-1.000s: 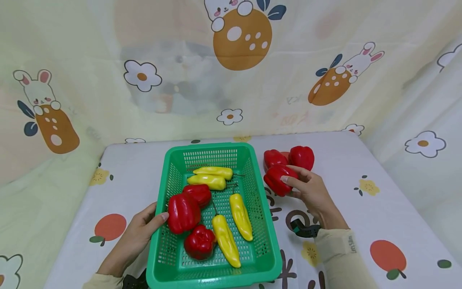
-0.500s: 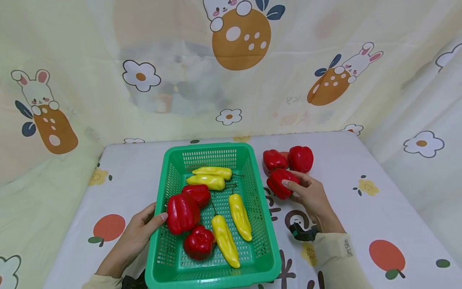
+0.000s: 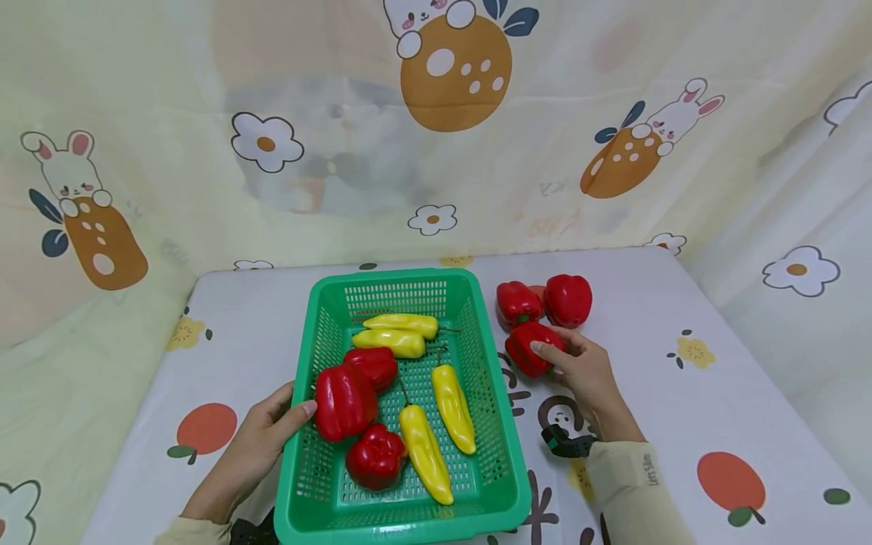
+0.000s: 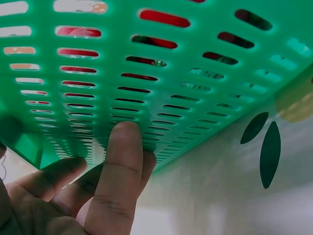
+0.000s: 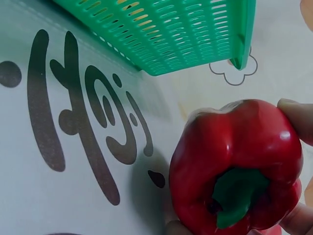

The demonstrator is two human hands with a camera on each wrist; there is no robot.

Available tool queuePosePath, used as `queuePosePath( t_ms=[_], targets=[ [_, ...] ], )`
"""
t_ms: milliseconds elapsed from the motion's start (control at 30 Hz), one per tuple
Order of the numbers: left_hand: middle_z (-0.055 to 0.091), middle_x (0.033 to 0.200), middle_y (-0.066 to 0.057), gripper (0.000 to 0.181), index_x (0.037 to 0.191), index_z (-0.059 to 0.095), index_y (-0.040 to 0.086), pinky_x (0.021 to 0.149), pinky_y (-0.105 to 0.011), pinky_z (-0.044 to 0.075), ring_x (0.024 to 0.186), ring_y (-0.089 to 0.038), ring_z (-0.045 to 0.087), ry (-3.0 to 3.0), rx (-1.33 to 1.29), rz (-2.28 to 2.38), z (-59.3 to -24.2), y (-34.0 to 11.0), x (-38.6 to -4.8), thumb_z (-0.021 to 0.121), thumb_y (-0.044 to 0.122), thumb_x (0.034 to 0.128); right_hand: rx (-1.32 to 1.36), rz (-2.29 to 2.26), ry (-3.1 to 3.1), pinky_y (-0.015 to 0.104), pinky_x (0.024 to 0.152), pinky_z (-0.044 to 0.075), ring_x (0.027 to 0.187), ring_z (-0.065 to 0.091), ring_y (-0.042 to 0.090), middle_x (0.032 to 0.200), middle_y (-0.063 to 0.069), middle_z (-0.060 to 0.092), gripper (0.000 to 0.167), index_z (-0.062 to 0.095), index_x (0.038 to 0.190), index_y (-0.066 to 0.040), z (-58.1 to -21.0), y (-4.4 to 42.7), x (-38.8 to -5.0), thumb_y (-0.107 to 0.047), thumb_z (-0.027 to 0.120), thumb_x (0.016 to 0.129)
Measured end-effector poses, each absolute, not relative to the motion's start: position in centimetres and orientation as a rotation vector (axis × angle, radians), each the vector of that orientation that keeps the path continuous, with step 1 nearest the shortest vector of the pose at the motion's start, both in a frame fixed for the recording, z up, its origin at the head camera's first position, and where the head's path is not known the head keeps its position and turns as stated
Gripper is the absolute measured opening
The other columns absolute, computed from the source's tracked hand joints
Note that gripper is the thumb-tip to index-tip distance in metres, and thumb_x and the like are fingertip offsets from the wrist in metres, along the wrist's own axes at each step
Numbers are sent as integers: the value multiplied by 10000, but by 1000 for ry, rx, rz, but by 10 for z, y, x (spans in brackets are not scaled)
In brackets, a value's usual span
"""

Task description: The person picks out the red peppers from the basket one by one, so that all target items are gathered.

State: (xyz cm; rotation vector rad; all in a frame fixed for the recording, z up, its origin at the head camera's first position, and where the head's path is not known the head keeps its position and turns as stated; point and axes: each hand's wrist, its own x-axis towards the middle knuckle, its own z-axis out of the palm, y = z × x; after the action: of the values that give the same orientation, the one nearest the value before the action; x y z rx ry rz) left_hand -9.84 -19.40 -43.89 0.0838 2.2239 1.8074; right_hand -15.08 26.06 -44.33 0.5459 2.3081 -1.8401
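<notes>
In the head view, my right hand (image 3: 589, 378) grips a red bell pepper (image 3: 531, 350) just right of the green basket (image 3: 514, 454). Its green stem (image 5: 239, 196) shows up close in the right wrist view, with fingertips around the pepper's side. Two more red bell peppers (image 3: 568, 300) sit right behind the held one. My left hand (image 3: 262, 439) holds the basket's left side, thumb over the rim. From the left wrist view, its fingers (image 4: 120, 171) lie against the slotted outer wall. Inside the basket are three red bell peppers (image 3: 346, 403) and several yellow peppers (image 3: 425, 454).
A patterned cloth covers the table (image 3: 633, 288), with printed fruit, flowers and lettering. Behind it hangs a pale curtain (image 3: 341, 227) with rabbit prints, and another curtain side (image 3: 804, 356) slopes down at the right.
My right hand has shifted slightly toward me and to the right with the red bell pepper, lowering it a little. The left hand and basket stay nearly in place.
</notes>
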Motion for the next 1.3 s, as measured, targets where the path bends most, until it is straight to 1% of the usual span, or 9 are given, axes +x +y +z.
queuePosePath(
  t_ms=[133,367,533,800,1033,1300],
  targets=[
    [586,1393,-310,574,1570,423,57,683,-449,656,943,-347,779,2227,89,1809,-439,-194,-98,606,246,1060,566,-1823,2332,392,1009,568,1395,415,355,1549,169,454,732,456,1573,-127,-445,260,-151,-356,772,953],
    [584,1395,-314,573,1570,422,50,682,-448,655,948,-345,778,2237,99,1814,-439,-193,-98,601,246,1062,591,-1783,2375,332,936,586,1359,441,355,1525,177,475,723,476,1555,-119,-447,258,-150,-359,780,944],
    [582,1398,-312,578,1571,423,54,681,-450,655,960,-360,774,2236,93,1814,-440,-193,-98,607,246,1058,594,-1729,2409,330,916,598,1340,453,379,1521,198,473,745,459,1567,-109,-444,256,-149,-349,783,940],
    [583,1400,-309,582,1574,421,62,681,-452,655,963,-365,773,2230,84,1813,-440,-193,-98,611,250,1056,600,-1689,2435,364,943,597,1341,457,385,1519,202,480,761,448,1573,-98,-445,253,-147,-360,780,940],
    [587,1391,-312,571,1569,425,56,682,-453,655,955,-360,775,2226,86,1816,-440,-193,-98,604,248,1062,593,-1651,2468,425,987,594,1332,481,398,1511,209,490,786,444,1572,-86,-446,252,-147,-388,786,932],
    [582,1399,-312,576,1574,419,59,688,-455,655,963,-358,774,2218,92,1825,-441,-193,-98,603,248,1062,597,-1616,2478,398,973,597,1309,494,382,1497,207,503,783,438,1574,-85,-444,251,-147,-417,765,945]
  ],
)
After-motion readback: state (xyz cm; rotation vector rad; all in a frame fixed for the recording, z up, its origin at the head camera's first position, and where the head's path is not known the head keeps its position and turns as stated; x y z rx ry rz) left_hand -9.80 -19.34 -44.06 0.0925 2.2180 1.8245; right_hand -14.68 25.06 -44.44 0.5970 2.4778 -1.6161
